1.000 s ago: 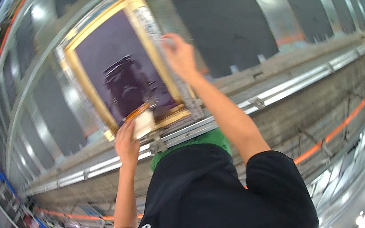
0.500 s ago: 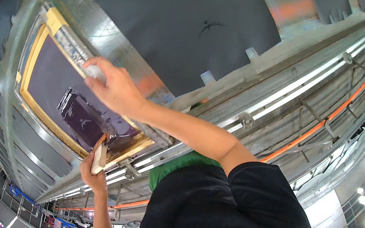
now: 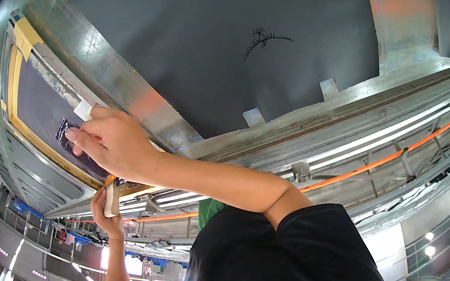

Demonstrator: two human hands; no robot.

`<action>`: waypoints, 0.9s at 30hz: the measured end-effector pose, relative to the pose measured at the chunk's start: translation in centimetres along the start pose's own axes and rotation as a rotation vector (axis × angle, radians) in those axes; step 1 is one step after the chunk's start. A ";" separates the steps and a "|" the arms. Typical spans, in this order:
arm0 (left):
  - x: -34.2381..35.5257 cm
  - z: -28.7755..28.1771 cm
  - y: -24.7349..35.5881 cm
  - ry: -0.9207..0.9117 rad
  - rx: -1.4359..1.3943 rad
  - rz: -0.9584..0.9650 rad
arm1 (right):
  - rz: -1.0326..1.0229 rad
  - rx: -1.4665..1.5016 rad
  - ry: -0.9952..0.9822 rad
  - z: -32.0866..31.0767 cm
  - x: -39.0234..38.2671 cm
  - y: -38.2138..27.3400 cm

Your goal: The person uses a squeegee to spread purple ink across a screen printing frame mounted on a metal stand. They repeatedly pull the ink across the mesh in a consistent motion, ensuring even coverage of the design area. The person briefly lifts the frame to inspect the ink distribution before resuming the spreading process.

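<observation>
With the left hand (image 3: 105,221), grips a pale-handled squeegee (image 3: 111,199) (orange at its far edge) at the near end of a yellow-edged frame (image 3: 13,80). With the right hand (image 3: 118,147), curled, reaches over the frame, beside glossy dark ink (image 3: 63,131) and close to a small white piece (image 3: 83,110); cannot tell whether pinching it. Right of the frame, can see a large dark sheet (image 3: 194,35) bearing a thin black motif (image 3: 262,40).

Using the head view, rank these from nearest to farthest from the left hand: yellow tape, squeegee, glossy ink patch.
1. Squeegee, in the grip of the left hand.
2. Glossy ink patch, inside the frame.
3. Yellow tape, at the frame's far corner.
</observation>
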State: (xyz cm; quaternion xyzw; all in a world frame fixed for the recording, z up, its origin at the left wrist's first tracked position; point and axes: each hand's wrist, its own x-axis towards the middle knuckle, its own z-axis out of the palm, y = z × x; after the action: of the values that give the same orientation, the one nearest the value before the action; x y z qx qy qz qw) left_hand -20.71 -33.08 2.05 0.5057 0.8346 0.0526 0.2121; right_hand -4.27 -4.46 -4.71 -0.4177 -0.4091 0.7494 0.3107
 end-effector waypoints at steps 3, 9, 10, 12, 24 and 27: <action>0.6 -0.5 0.3 -0.035 0.009 -0.039 | -0.007 -0.035 0.023 0.2 -0.1 -0.1; 0.4 -0.9 -0.9 -0.063 0.021 -0.045 | -0.031 -0.099 0.044 0.4 -0.3 -0.2; 0.3 -0.9 -1.0 -0.063 0.011 -0.055 | -0.050 -0.091 0.063 0.6 -0.3 0.0; 0.3 -1.1 -1.4 -0.071 -0.007 -0.060 | -0.083 -0.094 0.090 1.0 -0.5 0.2; 1.0 -1.8 -2.0 -0.114 0.012 -0.011 | -0.099 -0.122 0.046 0.5 -0.4 -0.4; 1.1 -1.6 -1.7 -0.110 -0.011 0.003 | -0.116 -0.116 0.048 0.4 -0.2 -0.4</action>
State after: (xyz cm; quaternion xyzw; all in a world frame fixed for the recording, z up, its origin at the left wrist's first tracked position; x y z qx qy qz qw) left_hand -23.24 -32.76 2.65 0.5081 0.8205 0.0294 0.2605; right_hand -4.51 -4.59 -4.14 -0.4284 -0.4678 0.6949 0.3386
